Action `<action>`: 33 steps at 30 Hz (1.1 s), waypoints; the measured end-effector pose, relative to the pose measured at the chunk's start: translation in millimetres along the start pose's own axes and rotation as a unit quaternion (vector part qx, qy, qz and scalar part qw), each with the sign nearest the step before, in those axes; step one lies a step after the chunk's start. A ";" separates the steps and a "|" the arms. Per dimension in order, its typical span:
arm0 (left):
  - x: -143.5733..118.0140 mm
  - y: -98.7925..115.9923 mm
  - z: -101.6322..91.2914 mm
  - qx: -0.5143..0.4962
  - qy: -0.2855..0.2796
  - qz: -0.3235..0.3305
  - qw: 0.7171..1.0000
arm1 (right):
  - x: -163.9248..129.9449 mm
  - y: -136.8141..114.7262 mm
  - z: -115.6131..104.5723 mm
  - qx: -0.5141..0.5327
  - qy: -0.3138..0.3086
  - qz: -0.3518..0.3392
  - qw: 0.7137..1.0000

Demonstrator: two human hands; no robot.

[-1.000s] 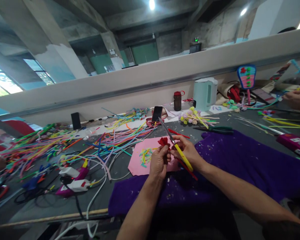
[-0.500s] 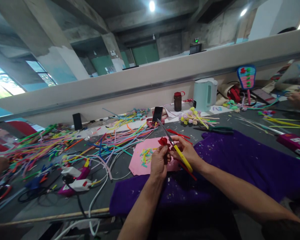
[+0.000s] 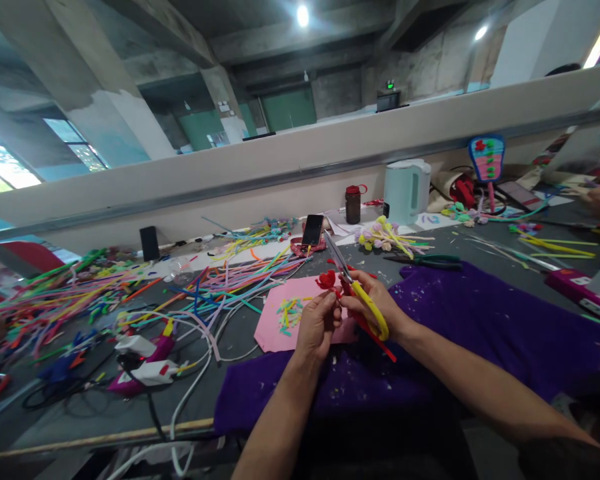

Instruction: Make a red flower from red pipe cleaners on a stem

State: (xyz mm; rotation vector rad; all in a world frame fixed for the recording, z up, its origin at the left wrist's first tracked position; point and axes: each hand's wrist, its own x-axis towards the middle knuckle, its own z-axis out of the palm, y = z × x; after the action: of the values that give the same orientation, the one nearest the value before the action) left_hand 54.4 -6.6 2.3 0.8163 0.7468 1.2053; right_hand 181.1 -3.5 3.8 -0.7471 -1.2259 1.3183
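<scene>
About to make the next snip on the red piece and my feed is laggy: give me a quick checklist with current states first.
1. Left hand pinches the red flower piece: ok.
2. Right hand grips the yellow-handled scissors: ok.
3. Blades beside the red piece, pointing away from the body: ok.
4. Left fingers out of the blades' path: cannot tell, they sit close.
5. Pink sheet beneath the hands for scraps: ok.
6. Phone beyond the blade tip, apart: ok.
</scene>
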 end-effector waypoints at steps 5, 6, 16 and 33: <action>2.7 1.0 -1.8 -0.031 0.030 -0.011 0.999 | -0.4 7.2 1.5 -0.023 -0.007 0.000 1.000; 3.1 1.0 -2.2 -0.035 0.031 -0.011 0.999 | -0.3 8.2 1.7 -0.028 -0.007 -0.001 1.000; 3.8 -0.2 -4.6 -0.080 0.019 -0.015 0.997 | -0.3 8.7 1.7 -0.023 -0.016 -0.008 1.000; 4.3 -0.8 -3.4 -0.064 0.044 0.000 0.997 | -1.6 6.2 2.4 -0.044 -0.028 -0.008 0.999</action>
State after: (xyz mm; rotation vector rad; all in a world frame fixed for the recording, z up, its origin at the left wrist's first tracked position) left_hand 52.7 -2.1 -0.4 0.6617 0.7319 1.2826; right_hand 177.3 -4.4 -1.8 -0.7668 -1.3388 1.2866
